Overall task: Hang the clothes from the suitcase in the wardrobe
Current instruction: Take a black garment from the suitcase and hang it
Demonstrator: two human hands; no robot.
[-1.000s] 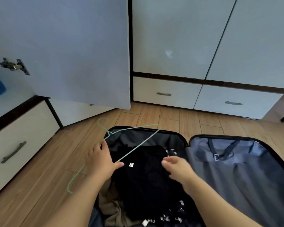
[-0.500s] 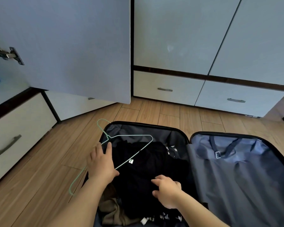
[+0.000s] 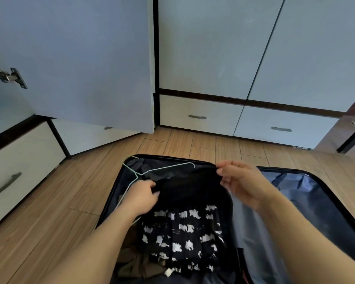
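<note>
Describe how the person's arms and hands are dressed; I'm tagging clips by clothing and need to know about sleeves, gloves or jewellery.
Both forearms are bare as far as the frame shows: no sleeves or cuffs in view. The left hand and right hand wear no gloves, and no watch, bracelet or ring is visible on wrists or fingers. No markings show either.

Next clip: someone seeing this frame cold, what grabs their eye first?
Both hands at frame centre: the left hand and right hand pinch the top edge of a black garment lifted above the open suitcase on the wood floor. Beneath it lies a black fabric with white patches. A thin green wire hanger sits at the left hand, and an open wardrobe door fills the upper left.
</note>
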